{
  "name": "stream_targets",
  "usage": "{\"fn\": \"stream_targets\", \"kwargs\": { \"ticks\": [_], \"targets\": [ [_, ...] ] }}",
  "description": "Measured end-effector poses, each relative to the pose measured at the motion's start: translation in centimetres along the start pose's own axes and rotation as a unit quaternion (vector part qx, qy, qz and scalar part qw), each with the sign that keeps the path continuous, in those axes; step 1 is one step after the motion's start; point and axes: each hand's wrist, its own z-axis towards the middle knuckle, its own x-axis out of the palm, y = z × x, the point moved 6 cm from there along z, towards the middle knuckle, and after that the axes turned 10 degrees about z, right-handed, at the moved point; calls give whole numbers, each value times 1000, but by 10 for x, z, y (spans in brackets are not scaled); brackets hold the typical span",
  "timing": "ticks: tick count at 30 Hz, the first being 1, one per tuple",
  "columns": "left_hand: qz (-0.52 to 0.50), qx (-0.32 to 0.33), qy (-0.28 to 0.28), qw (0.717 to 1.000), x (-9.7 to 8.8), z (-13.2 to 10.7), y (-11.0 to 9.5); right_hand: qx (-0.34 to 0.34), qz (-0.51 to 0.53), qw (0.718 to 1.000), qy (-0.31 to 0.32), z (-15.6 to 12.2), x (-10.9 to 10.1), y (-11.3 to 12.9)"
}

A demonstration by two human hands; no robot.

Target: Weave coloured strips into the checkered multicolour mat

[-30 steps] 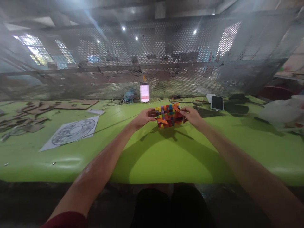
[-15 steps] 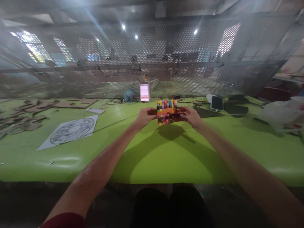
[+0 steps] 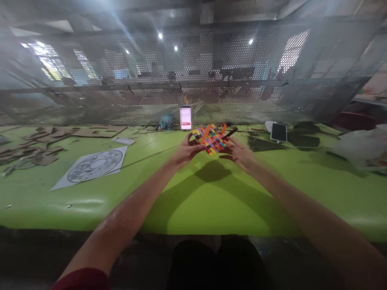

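Observation:
A small woven mat of many-coloured strips point(image 3: 211, 139), with orange strips crossing its top, is held up above the green table point(image 3: 196, 197) and turned at an angle. My left hand point(image 3: 186, 151) grips its left edge with fingers curled under it. My right hand point(image 3: 237, 153) holds its right edge from below, fingers partly spread beneath the mat. Both arms reach forward from the near edge.
A phone point(image 3: 185, 117) stands upright against the perforated metal screen behind the mat. Another phone point(image 3: 278, 131) lies flat at the right, by dark scraps point(image 3: 302, 139). A printed circular pattern sheet point(image 3: 95, 166) and cardboard pieces point(image 3: 45, 141) lie at the left. A white bag point(image 3: 359, 145) sits far right.
The woven mat has been lifted off the table and rotated from lying square to a tilted, diamond-like angle. Both hands rose with it and shifted their grip under its edges.

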Motion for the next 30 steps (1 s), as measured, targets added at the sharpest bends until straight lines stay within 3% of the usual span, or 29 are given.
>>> {"fn": "stream_targets", "kwargs": {
  "ticks": [2, 5, 8, 12, 18, 20, 23, 26, 30],
  "targets": [
    [10, 16, 36, 999, 11, -6, -8, -14, 7, 1000, -6, -1, 2, -1],
    [26, 7, 139, 990, 26, -15, -16, -46, 10, 998, -45, 2, -8, 6],
    [29, -16, 187, 982, 27, -18, -18, -73, 26, 995, -65, 6, -20, 17],
    [15, -72, 136, 988, 16, -16, -11, -96, -10, 994, -46, 4, -20, 26],
    [64, -159, 102, 980, 15, -20, 10, -148, -123, 981, 29, -6, 1, 26],
    [52, -158, 76, 983, 15, -18, 14, -187, -143, 972, -16, -4, -5, 32],
    [7, -127, 0, 992, 11, -12, 13, -236, -153, 950, -138, 0, -26, 45],
    [-47, -93, -92, 990, 3, -8, 10, -205, -152, 949, -183, 3, -36, 46],
    [-83, -72, -152, 982, 2, -9, 8, -83, -126, 983, -107, 2, -17, 27]
  ]
}}
